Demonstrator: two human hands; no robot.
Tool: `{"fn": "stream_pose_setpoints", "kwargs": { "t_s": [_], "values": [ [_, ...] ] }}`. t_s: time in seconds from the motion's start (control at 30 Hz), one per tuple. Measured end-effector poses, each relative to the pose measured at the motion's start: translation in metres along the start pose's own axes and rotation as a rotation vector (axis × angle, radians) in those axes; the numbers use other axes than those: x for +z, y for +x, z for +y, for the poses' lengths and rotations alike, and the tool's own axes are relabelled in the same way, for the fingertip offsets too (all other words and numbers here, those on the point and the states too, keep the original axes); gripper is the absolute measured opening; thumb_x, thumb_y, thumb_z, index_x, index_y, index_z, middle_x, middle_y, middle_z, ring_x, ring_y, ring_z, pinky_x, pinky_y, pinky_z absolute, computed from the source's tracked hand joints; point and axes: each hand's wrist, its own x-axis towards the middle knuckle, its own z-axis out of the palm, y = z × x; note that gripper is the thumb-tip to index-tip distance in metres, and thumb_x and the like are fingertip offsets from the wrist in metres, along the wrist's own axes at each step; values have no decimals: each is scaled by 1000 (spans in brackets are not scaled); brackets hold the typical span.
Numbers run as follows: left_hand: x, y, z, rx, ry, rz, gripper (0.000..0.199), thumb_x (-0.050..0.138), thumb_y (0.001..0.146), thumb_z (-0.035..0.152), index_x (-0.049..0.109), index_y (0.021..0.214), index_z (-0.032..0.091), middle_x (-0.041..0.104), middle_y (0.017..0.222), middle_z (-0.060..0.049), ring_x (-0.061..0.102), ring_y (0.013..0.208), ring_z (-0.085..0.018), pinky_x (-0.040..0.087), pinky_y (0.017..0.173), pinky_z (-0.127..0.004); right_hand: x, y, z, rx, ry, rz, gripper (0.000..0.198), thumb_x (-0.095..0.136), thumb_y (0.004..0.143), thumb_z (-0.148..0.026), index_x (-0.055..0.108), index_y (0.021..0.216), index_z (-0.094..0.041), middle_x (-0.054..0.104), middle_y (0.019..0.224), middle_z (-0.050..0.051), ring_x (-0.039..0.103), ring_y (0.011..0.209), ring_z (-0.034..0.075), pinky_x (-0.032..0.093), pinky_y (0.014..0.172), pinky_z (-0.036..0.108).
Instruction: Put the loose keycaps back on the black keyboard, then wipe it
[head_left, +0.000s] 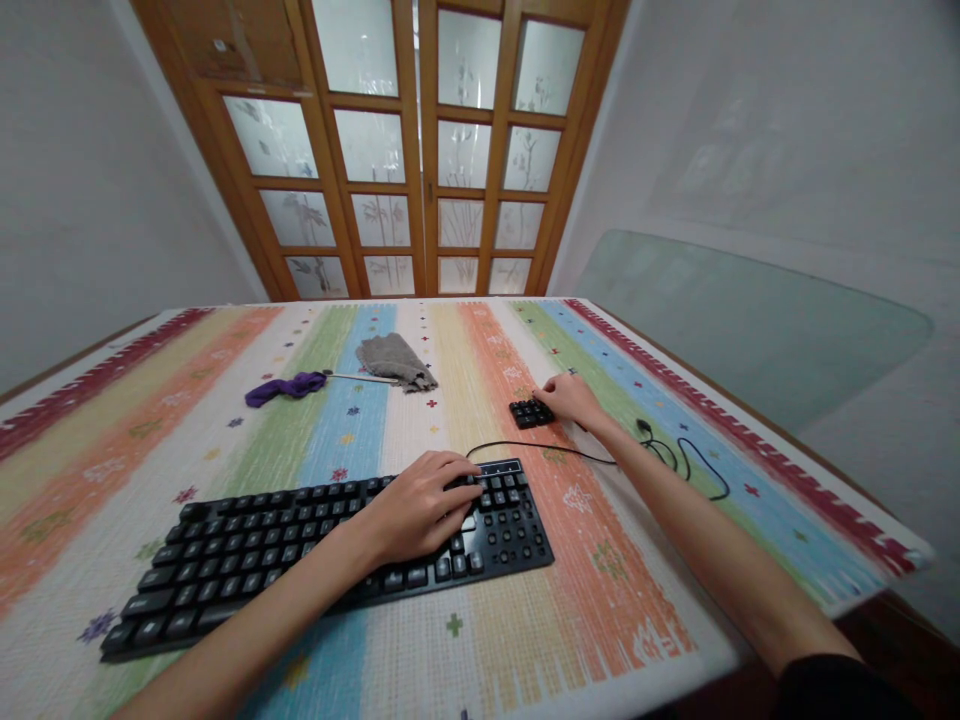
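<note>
A black keyboard point(277, 535) lies at a slant on the striped tablecloth. Its number pad point(514, 535) shows small bare switches where keycaps are off. My left hand point(427, 505) rests on the keyboard's right part, fingers stretched out and a little apart over the keys. Past the keyboard's far right corner, several loose black keycaps point(529, 413) stand grouped closely in rows. At that group's right edge, my right hand point(570, 400) has thumb and finger pinched on a keycap, which the fingers mostly hide.
The keyboard's black cable point(555, 450) passes under my right forearm and coils on the right. Farther back lie a grey cloth point(397, 362), a thin light-coloured stick point(364, 378) and a purple cloth point(285, 388). Wood-framed glass doors point(386, 180) stand beyond the table.
</note>
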Motion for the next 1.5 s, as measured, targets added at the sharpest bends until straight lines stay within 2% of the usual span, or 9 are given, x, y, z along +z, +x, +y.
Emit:
{"fn": "stream_pose_setpoints", "kwargs": {
  "t_s": [0.13, 0.27, 0.43, 0.57, 0.63, 0.73, 0.83, 1.03, 1.5],
  "values": [
    [-2, 2, 1, 9, 14, -5, 25, 47, 97, 15, 66, 113, 16, 66, 120, -12, 57, 114, -26, 52, 95, -45, -2, 1, 0, 0, 31, -7, 23, 63, 84, -25, 78, 73, -12, 75, 74, 13, 70, 77, 22, 44, 65, 25],
    [-1, 7, 5, 25, 26, -13, 24, 47, 97, 16, 66, 112, 15, 66, 119, -12, 57, 113, -26, 51, 94, -45, -14, -4, -1, -14, 97, 60, 22, 60, 86, -24, 78, 83, -11, 76, 85, 15, 70, 83, 24, 44, 68, 27],
    [2, 14, 9, 48, 22, -30, 24, 46, 98, 16, 65, 113, 16, 66, 118, -12, 57, 111, -26, 51, 94, -44, -34, -37, -7, -131, 236, 66, 21, 62, 85, -28, 77, 84, -14, 77, 85, 10, 68, 79, 21, 46, 70, 27],
    [9, 24, 9, 51, 19, -51, 23, 47, 98, 16, 65, 112, 16, 66, 119, -11, 57, 111, -26, 50, 95, -44, -38, -84, -12, -264, 371, -30, 22, 62, 85, -33, 76, 80, -17, 76, 77, 4, 66, 71, 17, 47, 64, 26],
    [13, 28, 9, 57, 18, -58, 23, 48, 97, 16, 65, 113, 15, 66, 119, -11, 57, 111, -26, 50, 95, -45, -35, -107, -13, -330, 561, -154, 23, 63, 84, -36, 75, 79, -17, 75, 76, 4, 65, 68, 17, 47, 62, 26],
    [19, 32, 8, 50, 20, -47, 24, 48, 97, 17, 65, 115, 16, 66, 118, -12, 57, 111, -26, 50, 95, -45, -26, -134, -13, -306, 721, -291, 21, 65, 83, -36, 73, 78, -17, 74, 76, 4, 63, 67, 16, 47, 61, 27],
    [25, 32, 9, 32, 10, -32, 26, 47, 98, 17, 64, 117, 15, 66, 117, -12, 57, 111, -27, 50, 95, -46, -14, -150, -14, -241, 815, -320, 16, 66, 81, -33, 67, 79, -17, 71, 76, 3, 62, 68, 15, 48, 62, 27],
    [32, 29, 10, 11, -37, 4, 31, 47, 97, 16, 59, 125, 14, 62, 126, -14, 54, 120, -27, 49, 102, -47, 1, -159, -17, -186, 882, -247, 20, 66, 79, -30, 57, 93, -18, 60, 68, -3, 56, 62, 14, 44, 58, 25],
    [33, 28, 13, 13, -72, 44, 28, 46, 97, 15, 59, 121, 14, 63, 123, -14, 55, 119, -26, 49, 103, -49, 5, -173, -28, -452, 539, 28, 3, 57, 91, -21, 59, 90, -20, 58, 69, -1, 53, 61, 15, 40, 56, 27]
  ]
}}
